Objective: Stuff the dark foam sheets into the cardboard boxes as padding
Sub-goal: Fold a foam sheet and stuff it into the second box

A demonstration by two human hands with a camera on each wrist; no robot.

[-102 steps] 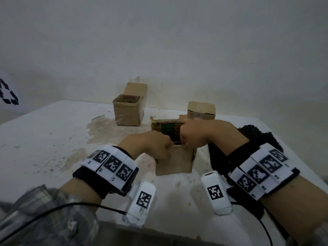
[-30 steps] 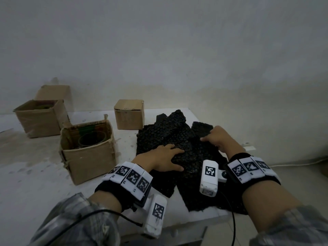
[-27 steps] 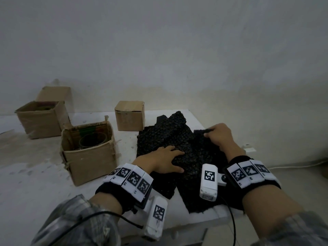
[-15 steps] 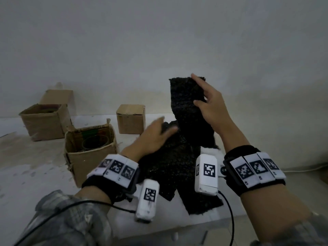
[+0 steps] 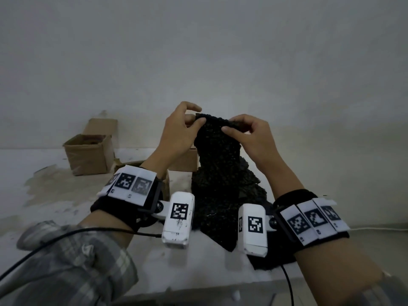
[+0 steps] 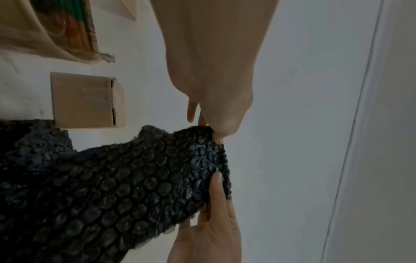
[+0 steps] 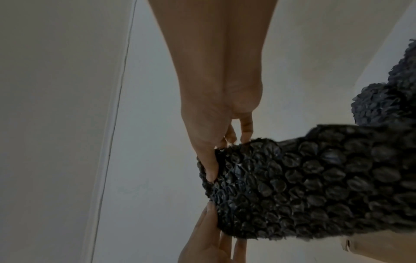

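I hold a dark bubbly foam sheet (image 5: 217, 155) up by its top edge, above the table. My left hand (image 5: 197, 120) pinches the left corner and my right hand (image 5: 234, 127) pinches the right corner. The sheet hangs down onto the pile of dark sheets (image 5: 223, 208) at the table's right end. In the left wrist view the sheet (image 6: 135, 178) is held by my left hand (image 6: 215, 137) from above, with my right hand's fingers (image 6: 217, 188) below. The right wrist view shows my right hand (image 7: 212, 170) gripping the sheet's (image 7: 303, 186) edge.
An open cardboard box (image 5: 88, 155) stands at the back left by the wall. A closed small box (image 5: 184, 161) sits behind my left hand. Another open box (image 5: 166, 184) with things inside is mostly hidden by my left wrist. The table edge (image 5: 198, 286) is near me.
My hands left the open box and went to the pile. My right hand lifted one sheet; my left hand has risen from the pile and now pinches its top edge too.
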